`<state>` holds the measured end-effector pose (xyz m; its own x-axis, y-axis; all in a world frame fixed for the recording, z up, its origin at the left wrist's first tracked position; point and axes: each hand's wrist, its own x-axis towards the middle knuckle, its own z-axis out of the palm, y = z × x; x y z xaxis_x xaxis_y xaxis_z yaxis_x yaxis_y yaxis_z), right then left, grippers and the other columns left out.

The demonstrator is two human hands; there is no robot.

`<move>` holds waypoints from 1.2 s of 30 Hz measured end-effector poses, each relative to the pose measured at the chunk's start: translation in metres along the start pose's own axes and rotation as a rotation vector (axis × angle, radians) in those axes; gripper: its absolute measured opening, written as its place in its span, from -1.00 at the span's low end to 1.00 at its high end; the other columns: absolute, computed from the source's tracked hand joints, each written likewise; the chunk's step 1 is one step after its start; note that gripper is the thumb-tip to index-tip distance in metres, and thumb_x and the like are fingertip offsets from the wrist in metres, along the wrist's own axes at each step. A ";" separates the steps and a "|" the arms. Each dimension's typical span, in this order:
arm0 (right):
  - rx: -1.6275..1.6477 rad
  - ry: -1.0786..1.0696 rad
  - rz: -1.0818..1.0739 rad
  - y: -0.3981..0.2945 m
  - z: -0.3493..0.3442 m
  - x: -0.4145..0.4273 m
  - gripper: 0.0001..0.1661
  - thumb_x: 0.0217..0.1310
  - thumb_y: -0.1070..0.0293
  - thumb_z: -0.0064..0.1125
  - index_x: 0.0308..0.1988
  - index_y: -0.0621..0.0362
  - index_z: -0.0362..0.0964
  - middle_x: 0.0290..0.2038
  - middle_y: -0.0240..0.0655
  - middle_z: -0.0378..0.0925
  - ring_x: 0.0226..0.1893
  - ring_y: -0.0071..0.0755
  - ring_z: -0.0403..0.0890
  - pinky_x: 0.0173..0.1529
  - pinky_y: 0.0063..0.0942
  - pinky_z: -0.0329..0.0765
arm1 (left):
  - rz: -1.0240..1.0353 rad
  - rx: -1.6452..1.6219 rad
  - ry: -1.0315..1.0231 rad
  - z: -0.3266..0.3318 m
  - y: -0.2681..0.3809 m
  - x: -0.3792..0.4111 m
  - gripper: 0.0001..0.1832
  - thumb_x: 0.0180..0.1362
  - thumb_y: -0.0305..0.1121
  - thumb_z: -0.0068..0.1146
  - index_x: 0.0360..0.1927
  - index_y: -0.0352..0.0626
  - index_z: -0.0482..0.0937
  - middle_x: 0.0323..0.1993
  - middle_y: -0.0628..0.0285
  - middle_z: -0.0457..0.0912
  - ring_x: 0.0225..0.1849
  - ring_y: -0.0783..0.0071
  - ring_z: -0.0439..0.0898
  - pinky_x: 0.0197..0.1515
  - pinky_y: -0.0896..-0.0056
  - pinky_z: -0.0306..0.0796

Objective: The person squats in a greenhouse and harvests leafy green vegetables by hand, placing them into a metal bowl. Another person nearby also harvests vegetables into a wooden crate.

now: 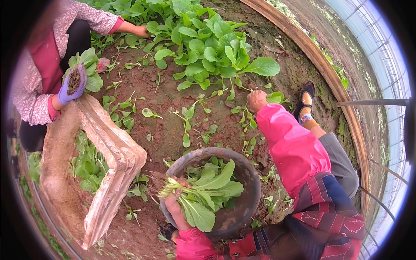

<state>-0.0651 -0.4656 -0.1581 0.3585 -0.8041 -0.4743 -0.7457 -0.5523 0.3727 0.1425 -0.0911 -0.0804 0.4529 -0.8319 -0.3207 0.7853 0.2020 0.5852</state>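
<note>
My left hand (175, 201) grips a bunch of leafy greens (211, 191) by the pale stems, with the soil-stained roots poking out to the left. The bunch hangs over a round dark plastic basin (252, 182), where more greens (216, 162) lie partly hidden beneath it. Out to the right, my right hand (257, 100) is low at the soil, its fingers curled and mostly hidden. A green leaf (275, 97) shows right beside that hand. Whether the fingers hold a stem, I cannot tell. Dense standing greens (208, 48) grow just beyond it.
A worn foam box (113, 146) with greens (89, 165) inside stands at left. Behind it a co-worker's gloved hand (73, 83) holds a bunch; their other hand (140, 31) touches the plants. Loose seedlings (187, 120) dot the soil. A wooden board (328, 71) edges the bed.
</note>
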 end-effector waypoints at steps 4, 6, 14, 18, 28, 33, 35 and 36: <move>0.102 0.120 -0.296 -0.001 -0.026 -0.039 -0.80 -0.05 0.37 -0.01 -0.42 0.19 0.51 -0.39 -0.12 0.56 -0.36 -0.13 0.61 -0.33 -0.27 0.54 | 0.027 -0.009 -0.037 -0.001 0.006 -0.008 -0.53 -0.19 -0.51 0.08 -0.11 -0.28 0.29 -0.39 0.13 0.39 -0.35 0.30 0.36 -0.21 0.38 0.28; 0.144 0.084 -0.299 -0.023 -0.080 -0.064 -0.79 -0.05 0.41 -0.02 -0.37 0.19 0.50 -0.32 -0.14 0.56 -0.24 -0.15 0.58 -0.18 -0.31 0.53 | 0.044 -0.004 -0.041 0.007 0.009 -0.014 -0.54 -0.18 -0.49 0.08 -0.12 -0.29 0.29 -0.39 0.13 0.39 -0.35 0.30 0.36 -0.21 0.38 0.28; 0.201 0.167 -0.548 -0.120 -0.106 -0.120 -0.81 -0.05 0.39 0.01 -0.35 0.22 0.43 -0.35 -0.10 0.53 -0.28 -0.06 0.56 -0.21 -0.22 0.50 | 0.072 -0.014 -0.087 0.024 0.025 -0.039 -0.57 -0.12 -0.54 0.06 -0.10 -0.34 0.31 -0.37 0.09 0.42 -0.32 0.27 0.42 -0.20 0.32 0.36; 0.391 0.369 -0.432 -0.129 -0.125 -0.149 -0.81 -0.05 0.39 -0.01 -0.34 0.19 0.42 -0.38 -0.09 0.53 -0.31 -0.04 0.56 -0.25 -0.22 0.50 | 0.120 -0.039 -0.054 0.016 0.031 -0.051 -0.63 -0.14 -0.55 0.09 -0.17 -0.37 0.39 -0.39 0.06 0.51 -0.37 0.27 0.51 -0.27 0.33 0.41; 0.577 0.393 -0.427 -0.134 -0.065 -0.189 -0.63 -0.04 0.29 0.05 -0.16 0.17 0.43 -0.32 -0.06 0.53 -0.28 -0.01 0.55 -0.16 -0.28 0.48 | -0.002 0.015 -0.118 0.026 0.025 -0.071 -0.69 -0.10 -0.61 0.02 -0.20 -0.35 0.42 -0.43 0.10 0.54 -0.43 0.31 0.55 -0.33 0.37 0.46; 1.767 0.052 -0.425 -0.163 -0.094 -0.223 -0.74 0.02 0.36 0.14 -0.24 0.26 0.47 -0.41 -0.36 0.53 -0.41 -0.60 0.45 -0.34 -0.55 0.37 | -0.034 0.019 -0.081 0.019 0.024 -0.081 -0.74 -0.11 -0.60 0.04 -0.26 -0.33 0.46 -0.50 0.14 0.57 -0.52 0.39 0.56 -0.43 0.43 0.48; 1.989 0.068 -0.497 -0.163 -0.096 -0.238 -0.81 0.05 0.39 0.13 -0.29 0.23 0.47 -0.42 -0.38 0.52 -0.42 -0.59 0.46 -0.35 -0.57 0.37 | -0.052 -0.006 -0.147 0.030 0.015 -0.081 -0.74 -0.11 -0.60 0.04 -0.26 -0.33 0.46 -0.51 0.14 0.57 -0.52 0.41 0.56 -0.44 0.44 0.47; 2.106 0.066 -0.545 -0.166 -0.097 -0.244 -0.85 0.06 0.40 0.13 -0.32 0.22 0.47 -0.42 -0.39 0.52 -0.43 -0.59 0.46 -0.36 -0.59 0.36 | -0.053 -0.001 -0.137 0.034 0.012 -0.083 -0.74 -0.11 -0.60 0.04 -0.26 -0.33 0.46 -0.51 0.14 0.57 -0.53 0.41 0.56 -0.44 0.45 0.47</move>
<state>0.0258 -0.1987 -0.0267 0.6695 -0.7246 -0.1636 0.0737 0.2839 -0.9560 0.1000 -0.0372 -0.0210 0.3492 -0.9041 -0.2465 0.8068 0.1563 0.5698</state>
